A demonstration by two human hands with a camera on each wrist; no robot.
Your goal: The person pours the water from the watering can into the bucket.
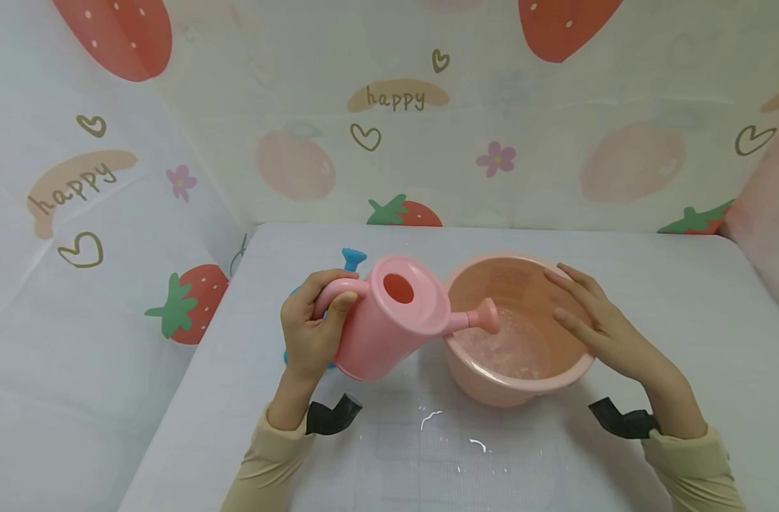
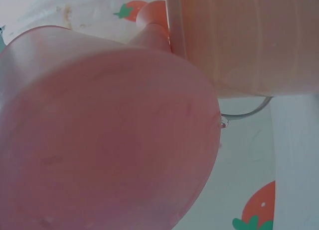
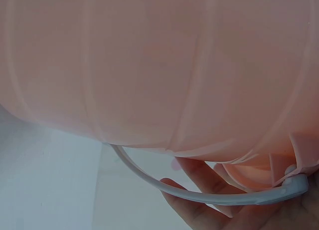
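My left hand point(image 1: 311, 331) grips the handle of a pink watering can point(image 1: 383, 334), thumb and fingers wrapped round it. The can tilts to the right, and its spout reaches over the near-left rim of a peach-coloured bucket point(image 1: 498, 387). Rippled, bubbly water point(image 1: 501, 345) lies in the bucket. At the bucket's right rim, my right hand point(image 1: 619, 345) is spread with fairly straight fingers. The right wrist view shows the bucket's grey bail handle point(image 3: 199, 196) crossing in front of those fingers. Most of the left wrist view is filled by the can's base point(image 2: 109, 140); the left hand is hidden there.
A blue object with a flared tip point(image 1: 353, 258) stands behind the can and left hand, mostly hidden. Wet streaks point(image 1: 477, 445) glint on the white tabletop point(image 1: 415, 476) in front. Printed cloth walls point(image 1: 536, 99) enclose the back and sides.
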